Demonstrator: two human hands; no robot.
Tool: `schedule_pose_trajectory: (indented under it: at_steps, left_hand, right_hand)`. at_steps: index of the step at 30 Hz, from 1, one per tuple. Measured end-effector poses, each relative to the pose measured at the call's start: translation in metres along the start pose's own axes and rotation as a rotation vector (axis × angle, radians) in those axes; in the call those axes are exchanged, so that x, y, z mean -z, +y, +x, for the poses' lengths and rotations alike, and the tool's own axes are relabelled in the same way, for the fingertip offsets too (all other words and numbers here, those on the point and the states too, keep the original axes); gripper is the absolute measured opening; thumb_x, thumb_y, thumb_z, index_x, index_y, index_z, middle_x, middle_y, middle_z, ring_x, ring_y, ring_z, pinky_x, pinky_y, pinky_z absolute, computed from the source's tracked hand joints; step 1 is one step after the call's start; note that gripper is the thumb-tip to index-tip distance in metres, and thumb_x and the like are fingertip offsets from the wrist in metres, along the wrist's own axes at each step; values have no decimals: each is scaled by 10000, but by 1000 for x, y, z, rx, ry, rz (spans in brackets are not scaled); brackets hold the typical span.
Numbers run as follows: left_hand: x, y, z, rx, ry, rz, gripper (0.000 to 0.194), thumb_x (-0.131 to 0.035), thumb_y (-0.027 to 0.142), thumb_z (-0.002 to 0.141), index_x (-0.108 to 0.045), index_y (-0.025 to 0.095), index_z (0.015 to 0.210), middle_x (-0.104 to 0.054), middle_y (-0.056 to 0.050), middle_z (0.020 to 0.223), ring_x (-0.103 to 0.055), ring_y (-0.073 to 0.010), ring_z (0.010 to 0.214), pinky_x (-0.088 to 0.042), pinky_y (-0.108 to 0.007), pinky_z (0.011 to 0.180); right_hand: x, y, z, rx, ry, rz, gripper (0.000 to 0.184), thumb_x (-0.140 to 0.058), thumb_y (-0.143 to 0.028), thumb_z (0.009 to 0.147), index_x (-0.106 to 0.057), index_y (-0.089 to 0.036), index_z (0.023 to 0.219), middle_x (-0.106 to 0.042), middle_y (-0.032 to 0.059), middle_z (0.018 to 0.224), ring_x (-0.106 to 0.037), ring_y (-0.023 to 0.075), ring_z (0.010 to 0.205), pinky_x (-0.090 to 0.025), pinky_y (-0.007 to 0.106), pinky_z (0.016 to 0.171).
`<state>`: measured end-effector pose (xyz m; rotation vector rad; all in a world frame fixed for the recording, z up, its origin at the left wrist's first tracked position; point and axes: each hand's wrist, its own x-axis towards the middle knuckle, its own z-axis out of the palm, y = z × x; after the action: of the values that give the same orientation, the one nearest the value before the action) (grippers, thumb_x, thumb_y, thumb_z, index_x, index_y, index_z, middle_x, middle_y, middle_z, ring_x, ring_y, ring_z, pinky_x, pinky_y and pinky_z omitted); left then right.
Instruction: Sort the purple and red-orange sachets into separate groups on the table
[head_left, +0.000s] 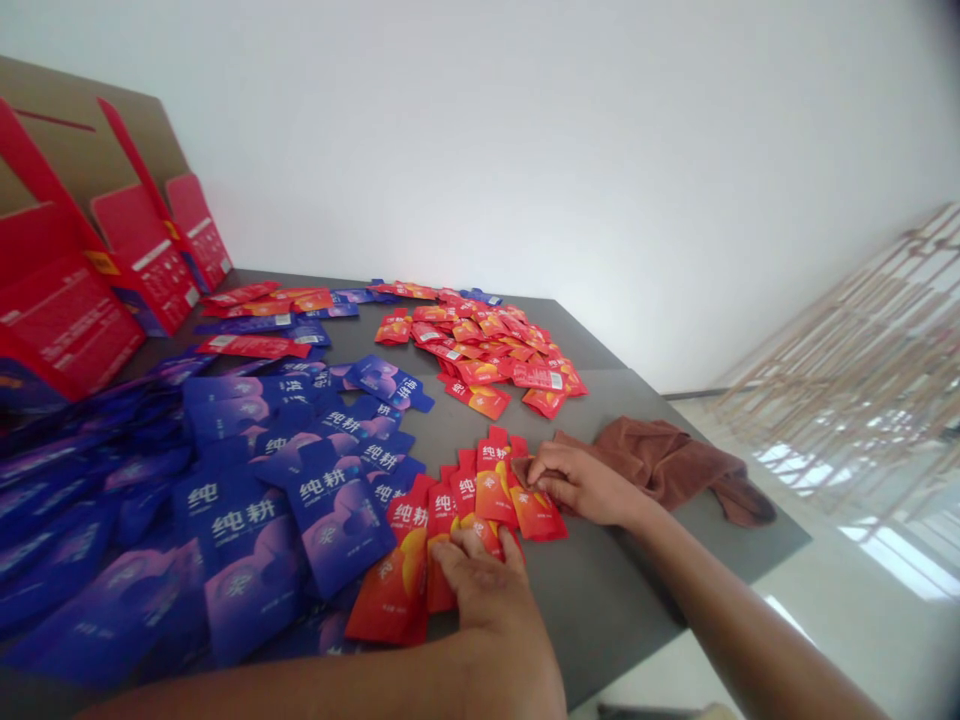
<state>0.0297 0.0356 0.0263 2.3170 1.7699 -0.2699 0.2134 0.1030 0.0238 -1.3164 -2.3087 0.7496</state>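
Observation:
My left hand (489, 590) rests with spread fingers on a row of overlapping red pouches (409, 560) printed with orange fruit. Just beyond it, my right hand (576, 480) is closed at the fingertips on a corner of a brown cloth (656, 458). That cloth corner touches the rightmost red pouch (541, 515) of the row, and the rest of the cloth lies bunched behind the hand. Left of the row, a large heap of blue-purple pouches (255, 560) spreads over the grey table (600, 610).
Farther back lies a pile of red pouches (487, 350). Open red cartons (142, 250) stand at the back left, beside mixed red and blue pouches (262, 300). A white wall (480, 150) rises behind the table. A blurred wooden rack (862, 350) stands on the floor at right.

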Motion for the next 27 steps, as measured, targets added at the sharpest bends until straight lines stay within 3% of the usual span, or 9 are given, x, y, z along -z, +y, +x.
schedule_pose_trajectory:
  at_steps: [4,10,18,22,27]
  left_hand:
    - [15,3,-1,-17,-209,181,629,-250,-3,868,-372,307,1401,-515,-206,1405,-447,-388,1300,-377,-593,966]
    - [21,1,-2,-23,-219,174,650,-224,-21,856,-365,297,1405,-506,-213,1404,-447,-386,1302,-380,-583,981]
    - [19,1,-3,-37,-202,182,659,-217,-30,850,-374,300,1399,-503,-191,1415,-451,-383,1299,-415,-558,938]
    - [15,3,-2,-19,-174,202,623,-219,3,875,-371,304,1399,-523,-195,1396,-475,-386,1277,-383,-595,954]
    - [9,3,1,-24,-179,178,593,-282,21,884,-379,318,1389,-521,-198,1395,-476,-400,1270,-400,-598,937]
  right_hand:
    - [6,14,14,-47,109,-38,111,-517,-131,877,-614,-184,882,-627,36,894,-574,152,816,-439,276,766]
    - [21,15,13,-98,251,-35,147,-494,-136,880,-608,-201,945,-635,30,962,-575,159,878,-437,281,800]
    - [1,11,22,-61,159,-360,122,-514,-95,851,-582,-195,866,-622,45,892,-546,174,823,-418,300,777]
    - [7,0,14,-27,193,-291,147,-508,-88,858,-577,-203,919,-618,41,922,-552,171,853,-423,292,785]
    - [-7,-15,1,77,107,-230,113,-490,-111,890,-558,-200,905,-621,54,934,-557,177,866,-420,317,811]
